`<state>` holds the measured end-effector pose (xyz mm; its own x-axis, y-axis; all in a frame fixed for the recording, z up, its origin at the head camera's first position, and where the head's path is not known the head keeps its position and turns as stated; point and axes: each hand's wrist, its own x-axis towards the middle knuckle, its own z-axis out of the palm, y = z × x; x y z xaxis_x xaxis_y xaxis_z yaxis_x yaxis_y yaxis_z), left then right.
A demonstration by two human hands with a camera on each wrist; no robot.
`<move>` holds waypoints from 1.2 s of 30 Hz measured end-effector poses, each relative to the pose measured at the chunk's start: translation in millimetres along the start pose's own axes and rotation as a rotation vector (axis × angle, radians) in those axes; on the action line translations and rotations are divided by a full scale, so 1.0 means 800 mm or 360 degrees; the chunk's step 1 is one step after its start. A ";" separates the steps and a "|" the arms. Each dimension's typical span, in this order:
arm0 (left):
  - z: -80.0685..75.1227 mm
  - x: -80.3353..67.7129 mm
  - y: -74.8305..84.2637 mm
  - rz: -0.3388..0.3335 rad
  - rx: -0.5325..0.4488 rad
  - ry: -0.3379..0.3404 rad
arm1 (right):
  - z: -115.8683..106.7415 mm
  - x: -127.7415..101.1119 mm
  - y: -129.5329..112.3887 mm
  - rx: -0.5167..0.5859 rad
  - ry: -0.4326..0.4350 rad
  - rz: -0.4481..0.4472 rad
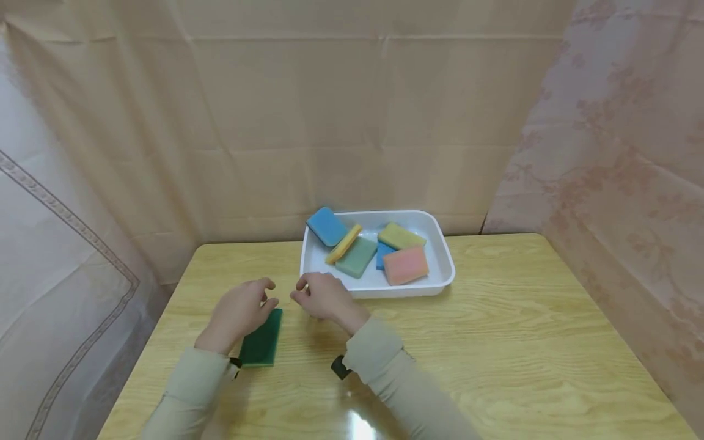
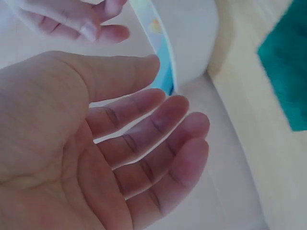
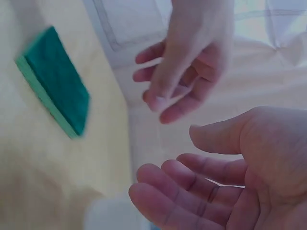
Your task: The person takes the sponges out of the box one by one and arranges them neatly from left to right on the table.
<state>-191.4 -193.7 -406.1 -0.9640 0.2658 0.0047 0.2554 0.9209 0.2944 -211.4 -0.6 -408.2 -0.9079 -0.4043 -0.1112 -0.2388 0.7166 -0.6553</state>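
A dark green sponge point(image 1: 263, 342) with a lighter green side lies flat on the table, partly below my left hand point(image 1: 239, 310) in the head view. The left hand is raised over it with loosely bent fingers and nothing in its grasp. My right hand point(image 1: 327, 298) hovers in front of the white tray point(image 1: 396, 293), its fingers also loosely bent and holding nothing. The two hands face each other with a gap between them. Both wrist views show the bare palms, and the sponge point(image 3: 60, 81) lies apart from the hands in the right wrist view.
Inside the tray lie a blue sponge point(image 1: 327, 227), a yellow one point(image 1: 343, 244), a green one point(image 1: 357, 256), a yellow-green one point(image 1: 401, 236), a pink one point(image 1: 406, 265) and a partly hidden blue one point(image 1: 382, 254). Cloth curtains point(image 1: 352, 122) surround the wooden table point(image 1: 522, 330).
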 end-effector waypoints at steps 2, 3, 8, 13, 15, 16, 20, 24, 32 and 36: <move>-0.006 0.010 0.006 0.0038 -0.0004 -0.0007 | -0.018 0.001 0.003 -0.0094 0.0069 -0.0018; -0.009 0.016 0.009 0.0054 -0.0015 -0.0015 | -0.027 0.001 0.004 -0.0112 0.0088 -0.0012; -0.023 0.045 0.023 0.0120 -0.0154 -0.0104 | -0.065 0.003 0.014 -0.0090 0.0090 0.0036; -0.029 0.083 0.031 0.0175 -0.0386 -0.0246 | -0.091 0.013 0.022 -0.0179 0.0177 0.0070; -0.030 0.094 0.032 0.0187 -0.0444 -0.0290 | -0.096 0.019 0.023 -0.0290 0.0218 0.0073; -0.030 0.099 0.032 0.0188 -0.0458 -0.0312 | -0.098 0.022 0.023 -0.0354 0.0232 0.0070; -0.029 0.113 0.033 0.0144 -0.0475 -0.0405 | -0.106 0.033 0.024 -0.0500 0.0220 0.0052; -0.025 0.123 0.041 0.0063 -0.0725 -0.0521 | -0.116 0.039 0.032 -0.0449 0.0223 0.0063; 0.000 0.157 0.075 -0.0165 -0.1187 -0.0662 | -0.125 0.040 0.065 -0.0240 0.0255 0.0215; 0.002 0.179 0.085 -0.0249 -0.1320 -0.0716 | -0.127 0.050 0.081 -0.0082 0.0259 0.0164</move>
<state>-311.6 -92.3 -386.8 -0.8199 0.4007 -0.4089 -0.1741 0.5059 0.8448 -298.2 86.8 -379.3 -0.9712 -0.2327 -0.0508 -0.1549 0.7792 -0.6073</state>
